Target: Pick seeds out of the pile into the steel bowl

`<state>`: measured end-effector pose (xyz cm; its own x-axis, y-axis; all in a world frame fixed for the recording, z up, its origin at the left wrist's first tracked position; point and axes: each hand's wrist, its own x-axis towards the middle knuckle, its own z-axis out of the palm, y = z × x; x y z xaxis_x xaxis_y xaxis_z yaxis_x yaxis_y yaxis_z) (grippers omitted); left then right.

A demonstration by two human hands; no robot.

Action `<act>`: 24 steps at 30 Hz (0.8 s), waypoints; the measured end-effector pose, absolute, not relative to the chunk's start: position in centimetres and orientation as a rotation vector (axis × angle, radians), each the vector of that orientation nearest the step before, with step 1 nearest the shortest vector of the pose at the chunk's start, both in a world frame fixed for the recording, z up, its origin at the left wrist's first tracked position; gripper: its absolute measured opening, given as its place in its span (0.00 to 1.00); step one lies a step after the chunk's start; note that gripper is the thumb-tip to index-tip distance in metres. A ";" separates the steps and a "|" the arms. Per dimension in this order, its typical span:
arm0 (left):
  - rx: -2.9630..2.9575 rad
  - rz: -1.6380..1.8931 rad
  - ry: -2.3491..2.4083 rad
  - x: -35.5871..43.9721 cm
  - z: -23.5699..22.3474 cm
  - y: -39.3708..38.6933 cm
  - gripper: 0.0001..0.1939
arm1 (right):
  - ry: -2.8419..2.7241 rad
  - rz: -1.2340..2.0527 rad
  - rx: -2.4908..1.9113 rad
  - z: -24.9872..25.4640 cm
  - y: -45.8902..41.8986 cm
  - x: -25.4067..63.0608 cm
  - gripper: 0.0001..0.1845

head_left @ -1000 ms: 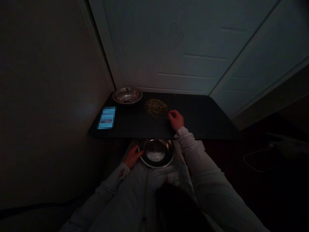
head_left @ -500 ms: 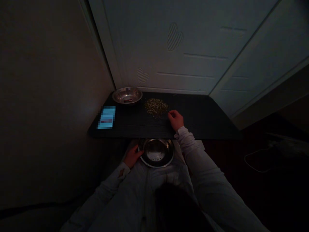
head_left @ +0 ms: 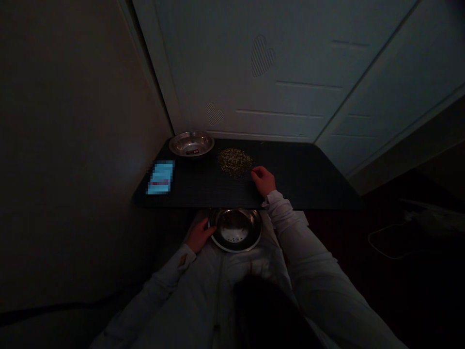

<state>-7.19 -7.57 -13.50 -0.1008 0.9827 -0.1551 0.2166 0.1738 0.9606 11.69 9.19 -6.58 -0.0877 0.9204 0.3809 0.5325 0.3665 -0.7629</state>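
Note:
My left hand (head_left: 200,234) grips the left rim of a shiny metal bowl (head_left: 236,246) on my lap, partly beneath the table's front edge. Several small dark bits lie in the bottom of this bowl. On the dark table, my right hand (head_left: 264,180) is at the right edge of a flat heap of small greenish-brown seeds or grains (head_left: 235,161). Its fingers are closed with the fingertips together; whatever they hold is too small to make out.
A second metal bowl (head_left: 192,144) with a label inside stands at the table's back left corner. In front of it lies a blurred, bright blue phone-like object (head_left: 161,177). A white door panel (head_left: 225,58) rises behind the dark table (head_left: 312,174). A pale cable (head_left: 378,248) lies at the lower right.
My right hand has shifted slightly left, closer to the heap's edge. My left hand and the bowl on my lap have stayed in place.

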 end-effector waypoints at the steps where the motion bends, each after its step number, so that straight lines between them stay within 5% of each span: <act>1: 1.206 1.028 1.507 -7.2 -13.5 -7.6 0.21 | -1.751 0.554 -1.285 -6.5 9.1 11.7 0.09; 24: 1.182 1.037 1.519 -7.2 -13.8 -7.5 0.22 | -1.803 0.556 -1.278 -6.7 9.2 11.7 0.11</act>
<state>-7.22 -7.49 -13.81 -0.1163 0.9798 -0.1629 0.2053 0.1842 0.9612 11.68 9.20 -6.72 -0.1308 0.9176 0.3754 0.5470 0.3826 -0.7446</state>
